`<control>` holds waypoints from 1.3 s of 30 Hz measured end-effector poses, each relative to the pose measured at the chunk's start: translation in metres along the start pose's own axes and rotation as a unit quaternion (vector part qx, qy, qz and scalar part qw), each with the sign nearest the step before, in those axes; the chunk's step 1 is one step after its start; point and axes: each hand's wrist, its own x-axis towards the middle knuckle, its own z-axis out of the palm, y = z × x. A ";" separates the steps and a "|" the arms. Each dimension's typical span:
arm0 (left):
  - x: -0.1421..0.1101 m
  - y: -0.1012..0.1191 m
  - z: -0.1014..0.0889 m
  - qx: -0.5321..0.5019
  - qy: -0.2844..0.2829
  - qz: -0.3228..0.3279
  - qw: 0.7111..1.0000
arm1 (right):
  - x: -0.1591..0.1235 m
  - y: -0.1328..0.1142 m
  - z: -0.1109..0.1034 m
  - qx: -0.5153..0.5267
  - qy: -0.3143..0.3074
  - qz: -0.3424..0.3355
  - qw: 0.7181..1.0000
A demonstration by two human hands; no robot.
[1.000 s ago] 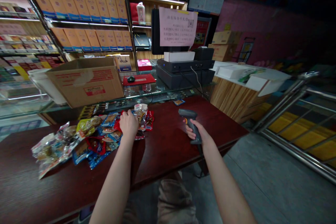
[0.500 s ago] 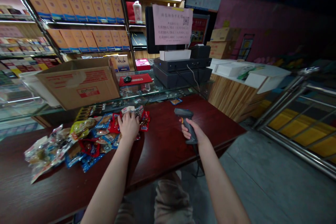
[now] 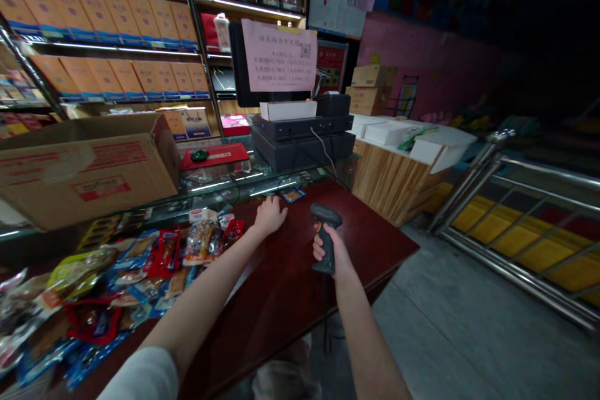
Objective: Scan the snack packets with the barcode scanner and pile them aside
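My right hand (image 3: 332, 250) is wrapped round the handle of a dark grey barcode scanner (image 3: 325, 215), its head pointing to the far left and its cable hanging past the table edge. My left hand (image 3: 270, 215) reaches over the dark red tabletop (image 3: 281, 281), palm down, thumb apart and fingers slightly bent, with nothing visible in it. Just beyond its fingertips lies a small blue snack packet (image 3: 294, 195). To the left spreads a heap of packaged snacks (image 3: 164, 253), and a clear-and-white packet (image 3: 204, 237) lies at its right end.
An open cardboard box (image 3: 89, 175) stands on the glass counter (image 3: 262, 184) at left. Behind the table are a mouse (image 3: 199, 155) on a red mat and a cash drawer (image 3: 300, 149) under a monitor with a pink notice (image 3: 281, 56). A metal railing (image 3: 525, 225) runs at right.
My left hand has left the snack heap and moved right, towards the small blue packet. The view has turned right. The scanner stays in my right hand.
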 end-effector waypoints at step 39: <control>-0.138 -0.070 -0.011 -0.741 0.075 -0.139 0.653 | -0.017 0.017 0.041 -0.134 -0.231 0.131 0.955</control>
